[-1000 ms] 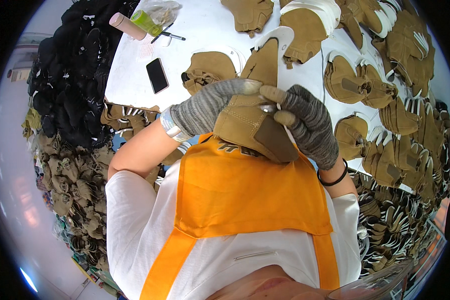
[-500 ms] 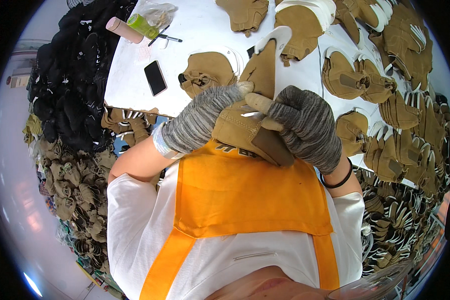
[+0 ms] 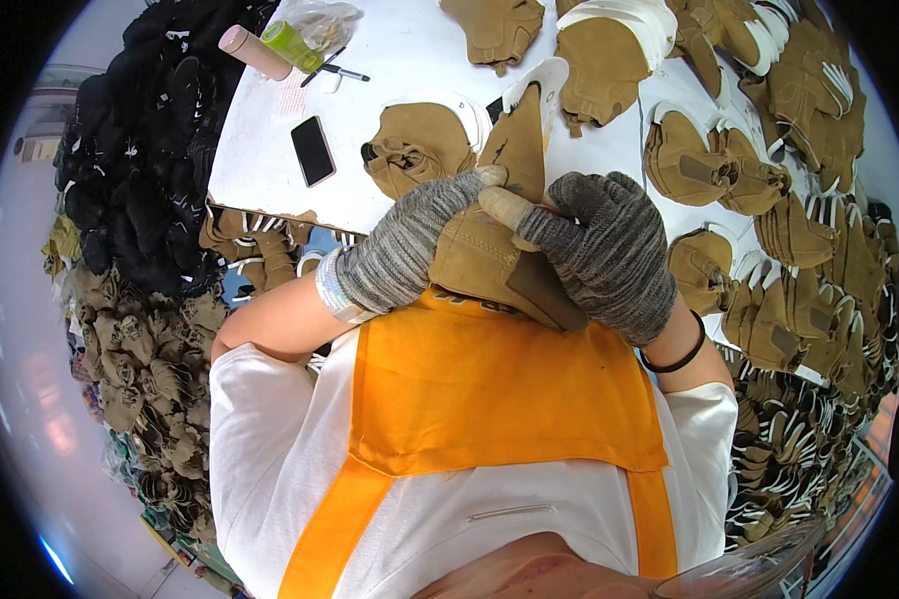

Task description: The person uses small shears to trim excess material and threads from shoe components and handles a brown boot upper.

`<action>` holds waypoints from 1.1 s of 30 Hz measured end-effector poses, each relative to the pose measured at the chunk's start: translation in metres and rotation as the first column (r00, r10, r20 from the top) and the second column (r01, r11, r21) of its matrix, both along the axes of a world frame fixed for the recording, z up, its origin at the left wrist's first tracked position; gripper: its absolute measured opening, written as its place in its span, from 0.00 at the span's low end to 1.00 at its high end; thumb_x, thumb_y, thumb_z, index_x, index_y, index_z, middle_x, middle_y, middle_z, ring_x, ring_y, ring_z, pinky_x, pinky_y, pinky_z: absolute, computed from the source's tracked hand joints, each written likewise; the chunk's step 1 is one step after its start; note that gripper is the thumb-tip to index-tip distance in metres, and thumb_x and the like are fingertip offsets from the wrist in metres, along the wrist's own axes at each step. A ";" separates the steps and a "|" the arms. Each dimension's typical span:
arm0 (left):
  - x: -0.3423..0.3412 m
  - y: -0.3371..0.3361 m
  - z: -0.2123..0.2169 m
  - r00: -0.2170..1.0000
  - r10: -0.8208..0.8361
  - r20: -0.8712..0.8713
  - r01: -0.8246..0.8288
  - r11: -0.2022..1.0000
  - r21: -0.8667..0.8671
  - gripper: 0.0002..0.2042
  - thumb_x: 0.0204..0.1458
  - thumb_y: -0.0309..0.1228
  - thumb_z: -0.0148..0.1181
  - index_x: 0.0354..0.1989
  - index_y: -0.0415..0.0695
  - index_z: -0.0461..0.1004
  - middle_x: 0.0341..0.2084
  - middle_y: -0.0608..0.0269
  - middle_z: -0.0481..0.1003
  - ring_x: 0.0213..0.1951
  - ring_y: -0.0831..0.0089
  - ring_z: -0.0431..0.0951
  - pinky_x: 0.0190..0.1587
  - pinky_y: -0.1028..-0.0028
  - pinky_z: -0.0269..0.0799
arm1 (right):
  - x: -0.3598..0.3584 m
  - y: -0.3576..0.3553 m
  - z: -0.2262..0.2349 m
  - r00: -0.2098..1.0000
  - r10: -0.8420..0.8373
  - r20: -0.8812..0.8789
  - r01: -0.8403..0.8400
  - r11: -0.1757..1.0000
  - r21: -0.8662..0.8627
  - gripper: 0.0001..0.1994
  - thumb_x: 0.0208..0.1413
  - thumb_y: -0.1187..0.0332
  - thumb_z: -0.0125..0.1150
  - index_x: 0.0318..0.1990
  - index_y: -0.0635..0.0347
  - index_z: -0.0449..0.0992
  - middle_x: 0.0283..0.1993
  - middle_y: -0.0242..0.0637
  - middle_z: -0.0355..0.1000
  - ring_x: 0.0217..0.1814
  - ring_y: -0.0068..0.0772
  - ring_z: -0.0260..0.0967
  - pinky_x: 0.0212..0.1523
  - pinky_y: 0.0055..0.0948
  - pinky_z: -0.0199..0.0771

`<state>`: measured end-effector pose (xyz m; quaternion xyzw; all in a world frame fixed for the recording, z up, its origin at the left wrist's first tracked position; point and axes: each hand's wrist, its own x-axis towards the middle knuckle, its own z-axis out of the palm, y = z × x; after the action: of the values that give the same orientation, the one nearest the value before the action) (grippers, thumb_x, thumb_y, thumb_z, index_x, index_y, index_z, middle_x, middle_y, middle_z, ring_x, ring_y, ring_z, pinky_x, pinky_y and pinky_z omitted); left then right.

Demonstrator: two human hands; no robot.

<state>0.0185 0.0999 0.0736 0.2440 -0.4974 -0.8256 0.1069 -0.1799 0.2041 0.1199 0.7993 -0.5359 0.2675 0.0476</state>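
Observation:
A tan shoe upper point(image 3: 477, 250) with a white edge piece is held up in front of my chest, above the orange apron. My left hand point(image 3: 407, 236), in a grey knitted glove with bare-looking pale fingertips, pinches its left side. My right hand point(image 3: 609, 245), gloved the same way, is closed over the upper's right side, its pale thumb or fingertip resting near the stitched seam. Its curled fingers hide most of the small metal-bladed tool it held a moment ago. Just beyond, another tan upper point(image 3: 420, 150) with a white rim lies on the white table.
A phone point(image 3: 313, 152), pens point(image 3: 342, 72), a pink bottle point(image 3: 254, 52) and a green cup point(image 3: 290, 46) sit at the table's left. Tan uppers point(image 3: 684, 160) are stacked along the right. Black uppers point(image 3: 150, 170) and brown pieces point(image 3: 140, 349) are heaped at my left.
The silver blade at my right fingers has gone out of sight. My right hand has shifted slightly left across the upper, and the upper's raised tip has dipped a little.

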 end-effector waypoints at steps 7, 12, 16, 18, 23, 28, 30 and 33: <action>-0.005 -0.007 -0.020 0.993 -0.107 0.049 0.095 0.973 0.210 0.16 0.62 0.30 0.48 0.57 0.40 0.67 0.49 0.57 0.73 0.47 0.72 0.76 0.50 0.77 0.73 | 0.002 -0.004 0.010 0.997 0.069 0.020 -0.070 0.997 0.015 0.21 0.47 0.66 0.64 0.53 0.42 0.76 0.21 0.30 0.63 0.20 0.32 0.64 0.21 0.30 0.63; -0.015 -0.004 0.020 0.999 -0.037 -0.009 0.036 0.840 0.541 0.15 0.63 0.34 0.48 0.54 0.40 0.69 0.47 0.59 0.75 0.46 0.74 0.76 0.47 0.78 0.74 | -0.016 -0.010 -0.007 0.956 0.012 0.293 -0.045 0.993 0.106 0.22 0.48 0.71 0.62 0.53 0.46 0.75 0.27 0.35 0.67 0.25 0.37 0.69 0.26 0.33 0.69; -0.016 -0.002 0.024 0.991 -0.063 -0.118 0.059 0.997 -0.043 0.18 0.63 0.38 0.47 0.54 0.39 0.68 0.46 0.55 0.75 0.45 0.71 0.77 0.47 0.76 0.76 | -0.019 -0.007 0.001 0.977 0.045 0.207 -0.077 0.986 0.150 0.19 0.50 0.69 0.61 0.52 0.44 0.77 0.25 0.34 0.67 0.24 0.37 0.67 0.24 0.32 0.69; -0.014 -0.004 0.006 0.999 0.036 0.022 -0.041 0.925 0.379 0.22 0.62 0.41 0.47 0.55 0.35 0.65 0.46 0.49 0.74 0.46 0.64 0.78 0.50 0.71 0.77 | -0.018 -0.005 0.002 0.994 0.040 0.104 -0.050 0.994 0.097 0.21 0.48 0.67 0.63 0.53 0.40 0.77 0.22 0.31 0.66 0.20 0.34 0.64 0.21 0.30 0.66; -0.011 -0.007 -0.006 0.997 0.012 0.077 -0.041 0.923 0.383 0.18 0.65 0.35 0.43 0.57 0.39 0.66 0.47 0.58 0.74 0.46 0.74 0.76 0.48 0.79 0.74 | -0.014 -0.003 0.005 0.998 0.018 0.052 -0.022 0.997 0.077 0.22 0.45 0.64 0.66 0.51 0.39 0.77 0.21 0.29 0.65 0.19 0.31 0.64 0.19 0.29 0.64; -0.012 -0.011 -0.020 0.999 -0.017 0.041 -0.006 0.865 0.502 0.19 0.64 0.37 0.43 0.57 0.38 0.66 0.48 0.55 0.74 0.48 0.71 0.76 0.50 0.77 0.73 | -0.012 0.000 0.008 0.998 -0.009 -0.068 0.010 1.000 0.021 0.21 0.45 0.64 0.63 0.51 0.40 0.77 0.24 0.27 0.66 0.23 0.29 0.66 0.24 0.29 0.64; -0.016 -0.013 -0.029 0.998 -0.029 0.052 -0.002 0.858 0.514 0.23 0.63 0.42 0.42 0.57 0.36 0.65 0.49 0.51 0.73 0.50 0.66 0.74 0.53 0.71 0.72 | -0.012 0.001 0.013 0.994 -0.001 -0.106 0.008 0.998 0.068 0.20 0.49 0.65 0.58 0.52 0.42 0.76 0.27 0.29 0.65 0.29 0.30 0.69 0.30 0.31 0.65; -0.019 -0.014 -0.041 0.997 -0.053 0.058 0.014 0.849 0.528 0.27 0.63 0.49 0.40 0.57 0.35 0.63 0.50 0.46 0.71 0.53 0.60 0.73 0.56 0.65 0.71 | -0.011 0.000 0.007 0.990 -0.010 -0.139 0.016 0.999 0.042 0.21 0.49 0.66 0.58 0.54 0.42 0.75 0.27 0.28 0.65 0.29 0.29 0.68 0.30 0.31 0.64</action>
<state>-0.0010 0.0856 0.0326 0.2840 -0.2597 -0.9230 0.0041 -0.1907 0.2039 0.1269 0.8134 -0.5421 0.1995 0.0693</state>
